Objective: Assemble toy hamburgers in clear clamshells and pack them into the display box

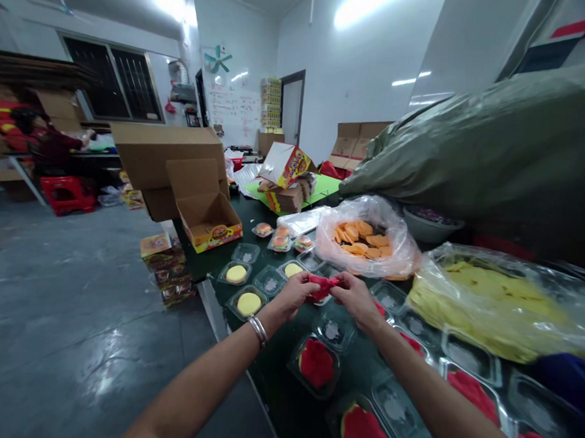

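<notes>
A thin red wavy-edged piece [322,288] is pinched between the fingertips of my left hand [294,296] and my right hand [357,302]. Both hands hold it over a clear plastic box in the row on the table. To the left, yellow discs sit in open clear boxes, one disc [249,304] close by my left wrist. Nearer to me, a red piece [316,363] covers most of a yellow disc in its box, and another red piece [365,437] lies likewise in front of it. More boxes with red pieces are partly hidden behind my right forearm.
A plastic bag of orange pieces [364,239] and a bag of yellow pieces [492,296] lie beyond my right hand. Small packed toy-like burgers [281,239] stand near an open printed carton [212,220]. A large green sack [488,146] looms at right. A person sits far left.
</notes>
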A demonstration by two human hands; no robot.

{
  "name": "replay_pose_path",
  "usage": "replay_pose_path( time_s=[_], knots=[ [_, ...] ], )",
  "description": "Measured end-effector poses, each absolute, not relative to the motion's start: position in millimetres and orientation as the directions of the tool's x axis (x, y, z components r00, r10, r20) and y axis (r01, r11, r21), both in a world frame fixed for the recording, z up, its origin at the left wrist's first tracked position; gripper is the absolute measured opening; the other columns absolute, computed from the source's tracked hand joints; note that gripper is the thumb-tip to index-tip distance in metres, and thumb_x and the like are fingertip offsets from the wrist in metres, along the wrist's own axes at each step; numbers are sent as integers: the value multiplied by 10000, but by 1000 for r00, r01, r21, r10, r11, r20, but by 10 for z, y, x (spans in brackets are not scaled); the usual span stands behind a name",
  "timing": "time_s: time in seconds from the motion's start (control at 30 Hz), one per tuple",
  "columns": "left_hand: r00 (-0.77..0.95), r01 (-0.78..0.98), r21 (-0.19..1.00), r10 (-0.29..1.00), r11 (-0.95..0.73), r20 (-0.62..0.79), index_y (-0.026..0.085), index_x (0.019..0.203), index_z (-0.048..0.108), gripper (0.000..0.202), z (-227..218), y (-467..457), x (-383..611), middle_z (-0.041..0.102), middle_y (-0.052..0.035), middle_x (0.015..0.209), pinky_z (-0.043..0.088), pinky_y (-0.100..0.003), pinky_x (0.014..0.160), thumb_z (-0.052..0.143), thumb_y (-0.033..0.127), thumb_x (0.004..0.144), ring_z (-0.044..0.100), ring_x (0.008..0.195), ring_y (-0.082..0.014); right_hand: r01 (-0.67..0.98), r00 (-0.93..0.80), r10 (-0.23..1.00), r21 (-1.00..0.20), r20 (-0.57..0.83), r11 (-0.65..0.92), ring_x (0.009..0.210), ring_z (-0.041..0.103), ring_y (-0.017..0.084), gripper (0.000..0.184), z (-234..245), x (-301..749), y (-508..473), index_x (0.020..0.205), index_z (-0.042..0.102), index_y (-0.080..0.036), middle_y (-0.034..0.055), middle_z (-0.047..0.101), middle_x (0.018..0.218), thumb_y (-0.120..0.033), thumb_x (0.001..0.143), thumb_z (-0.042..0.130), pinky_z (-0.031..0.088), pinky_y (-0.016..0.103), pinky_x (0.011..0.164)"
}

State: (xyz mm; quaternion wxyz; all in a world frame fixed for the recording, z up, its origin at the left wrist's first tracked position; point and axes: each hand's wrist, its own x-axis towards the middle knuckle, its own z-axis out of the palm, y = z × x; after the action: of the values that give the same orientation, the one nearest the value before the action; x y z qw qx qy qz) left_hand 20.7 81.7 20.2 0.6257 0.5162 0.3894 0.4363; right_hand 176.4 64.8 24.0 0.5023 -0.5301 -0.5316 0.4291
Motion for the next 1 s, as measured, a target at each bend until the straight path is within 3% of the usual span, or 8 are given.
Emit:
replay_pose_path(
  time_s=[0.13,0.33,0.5,0.73,1.0],
  knots=[
    [321,-137,988,947,74,-26,139,838,600,288,163,855,166,654,-24,713,465,-239,569,750,213,603,607,607,-138,69,44,994,-993,103,100,684,611,164,239,190,1677,687,799,587,-190,-4,668,732,-205,561,596,479,278,630],
    [238,-161,987,971,2,37,137,818,629,166,45,933,119,653,-12,706,458,-221,600,657,231,684,585,600,-111,69,42,996,-995,80,77,625,594,161,254,91,1622,740,780,623,-174,11,677,702,-342,602,692,441,274,567],
    [288,-142,990,956,-23,63,141,895,628,263,33,911,78,677,-26,783,494,-252,664,689,236,657,617,682,-136,60,19,998,-996,66,65,648,610,162,222,31,1597,771,783,642,-173,7,684,694,-294,601,677,465,278,606],
    [236,56,986,961,-159,142,141,827,643,181,32,942,-4,643,7,719,460,-211,621,613,94,656,570,636,-107,51,-44,999,-998,27,29,677,645,181,324,28,1563,748,847,638,-174,35,709,753,-409,640,722,485,287,600],
    [187,300,903,948,-306,259,153,849,673,160,21,923,-49,676,-19,798,455,-244,676,592,98,722,592,711,-140,126,37,998,-991,60,55,571,580,163,260,-86,1523,892,659,608,-187,-9,640,585,-346,542,776,435,284,558]
  ],
)
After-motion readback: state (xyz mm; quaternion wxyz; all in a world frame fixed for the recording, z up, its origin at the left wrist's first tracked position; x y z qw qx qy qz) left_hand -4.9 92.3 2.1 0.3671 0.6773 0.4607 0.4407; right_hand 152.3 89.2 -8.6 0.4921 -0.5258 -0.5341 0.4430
